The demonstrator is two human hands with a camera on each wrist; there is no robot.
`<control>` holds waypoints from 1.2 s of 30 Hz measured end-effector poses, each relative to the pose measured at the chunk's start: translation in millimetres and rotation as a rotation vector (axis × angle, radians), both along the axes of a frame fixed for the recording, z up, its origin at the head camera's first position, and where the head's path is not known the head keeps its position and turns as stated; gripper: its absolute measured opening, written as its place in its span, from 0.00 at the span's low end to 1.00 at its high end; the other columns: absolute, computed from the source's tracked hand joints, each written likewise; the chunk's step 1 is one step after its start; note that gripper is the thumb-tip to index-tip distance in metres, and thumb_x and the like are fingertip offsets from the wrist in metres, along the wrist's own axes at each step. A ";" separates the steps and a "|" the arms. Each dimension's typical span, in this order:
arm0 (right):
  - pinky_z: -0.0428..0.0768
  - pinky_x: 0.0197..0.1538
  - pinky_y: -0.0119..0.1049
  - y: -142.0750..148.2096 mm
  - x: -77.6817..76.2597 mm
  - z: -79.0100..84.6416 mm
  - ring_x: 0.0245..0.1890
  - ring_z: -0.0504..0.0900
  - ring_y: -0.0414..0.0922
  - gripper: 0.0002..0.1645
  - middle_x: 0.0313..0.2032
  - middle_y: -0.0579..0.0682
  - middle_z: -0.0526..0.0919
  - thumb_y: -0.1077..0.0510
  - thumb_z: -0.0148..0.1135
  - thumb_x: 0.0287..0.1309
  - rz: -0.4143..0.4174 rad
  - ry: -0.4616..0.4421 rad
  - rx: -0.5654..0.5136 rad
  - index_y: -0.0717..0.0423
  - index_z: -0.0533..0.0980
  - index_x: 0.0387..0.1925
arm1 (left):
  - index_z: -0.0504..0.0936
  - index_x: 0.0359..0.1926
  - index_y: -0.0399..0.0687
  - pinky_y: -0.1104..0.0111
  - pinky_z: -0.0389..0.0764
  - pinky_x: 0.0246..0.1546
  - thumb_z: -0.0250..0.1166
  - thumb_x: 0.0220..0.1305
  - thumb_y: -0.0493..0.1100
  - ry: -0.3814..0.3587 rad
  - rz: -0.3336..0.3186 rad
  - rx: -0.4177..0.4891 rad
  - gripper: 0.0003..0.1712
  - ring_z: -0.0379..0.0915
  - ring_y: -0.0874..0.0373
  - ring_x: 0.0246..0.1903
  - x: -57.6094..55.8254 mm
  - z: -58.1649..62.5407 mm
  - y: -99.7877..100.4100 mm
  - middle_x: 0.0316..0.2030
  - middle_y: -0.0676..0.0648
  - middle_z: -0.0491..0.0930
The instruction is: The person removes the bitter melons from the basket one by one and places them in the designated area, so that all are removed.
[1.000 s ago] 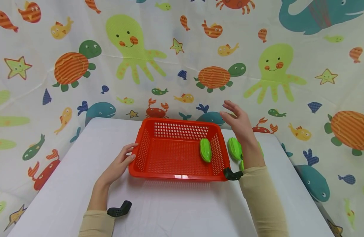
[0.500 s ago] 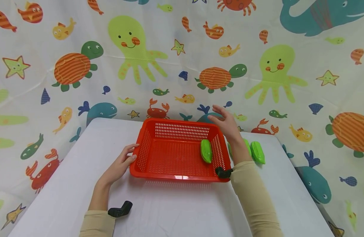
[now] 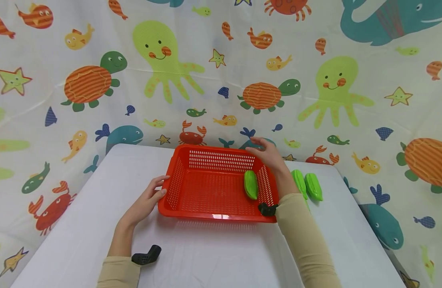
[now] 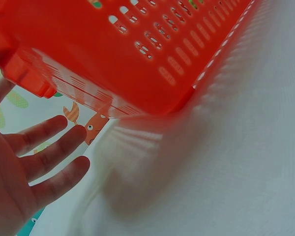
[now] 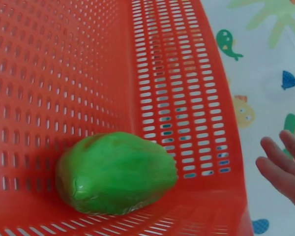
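Observation:
A red plastic basket [image 3: 215, 192] with slotted walls stands on the white table. Inside it, near the right wall, lies a bright green, oblong, ridged fruit-like piece [image 3: 251, 185]; its glossy surface fills much of the lower right wrist view [image 5: 115, 173]. My left hand [image 3: 145, 204] is at the basket's left side, fingertips right at the rim. In the left wrist view its fingers [image 4: 49, 162] are spread and fairly straight beside the basket wall. Over the basket's back right corner, my right hand [image 3: 269, 158] has relaxed, parted fingers and holds nothing.
Right of the basket, more green ridged pieces [image 3: 313, 187] lie on the table [image 3: 350, 240], partly hidden by the right forearm. A white curtain [image 3: 213, 80] printed with sea animals hangs behind the table. Each wrist wears a small black device [image 3: 147, 255].
My right hand has moved left and a little lower, from beyond the basket's right side to its back right corner. Green pieces on the right are more exposed. The left hand has stayed put.

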State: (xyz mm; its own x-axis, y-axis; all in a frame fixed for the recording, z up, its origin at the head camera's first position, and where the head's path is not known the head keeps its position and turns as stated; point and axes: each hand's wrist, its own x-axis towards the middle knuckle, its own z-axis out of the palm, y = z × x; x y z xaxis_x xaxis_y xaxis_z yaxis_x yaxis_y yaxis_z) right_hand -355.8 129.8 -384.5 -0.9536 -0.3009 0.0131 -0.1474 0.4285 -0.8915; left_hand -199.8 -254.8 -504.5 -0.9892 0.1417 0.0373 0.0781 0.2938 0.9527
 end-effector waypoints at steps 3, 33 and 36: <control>0.66 0.66 0.53 0.9 -1.2 -4.0 0.66 0.65 0.55 0.37 0.68 0.53 0.67 0.45 0.65 0.62 -0.009 -0.023 0.044 0.49 0.66 0.69 | 0.55 0.72 0.60 0.49 0.77 0.54 0.54 0.72 0.57 -0.002 0.000 0.000 0.33 0.63 0.38 0.62 0.0 0.1 0.3 0.68 0.39 0.56; 0.76 0.59 0.49 -5.0 -5.7 -24.9 0.59 0.72 0.56 0.33 0.61 0.60 0.73 0.47 0.63 0.63 0.100 -0.185 0.382 0.58 0.70 0.65 | 0.55 0.72 0.60 0.49 0.77 0.54 0.54 0.72 0.57 0.011 -0.007 0.006 0.32 0.63 0.38 0.62 -1.1 -1.0 -1.7 0.68 0.38 0.56; 0.77 0.57 0.48 -6.8 -5.0 -27.9 0.57 0.73 0.55 0.34 0.61 0.60 0.74 0.47 0.63 0.62 0.123 -0.178 0.428 0.59 0.70 0.65 | 0.56 0.72 0.60 0.49 0.77 0.54 0.54 0.72 0.57 0.007 -0.008 0.006 0.32 0.63 0.38 0.62 -1.0 0.1 -1.1 0.68 0.39 0.56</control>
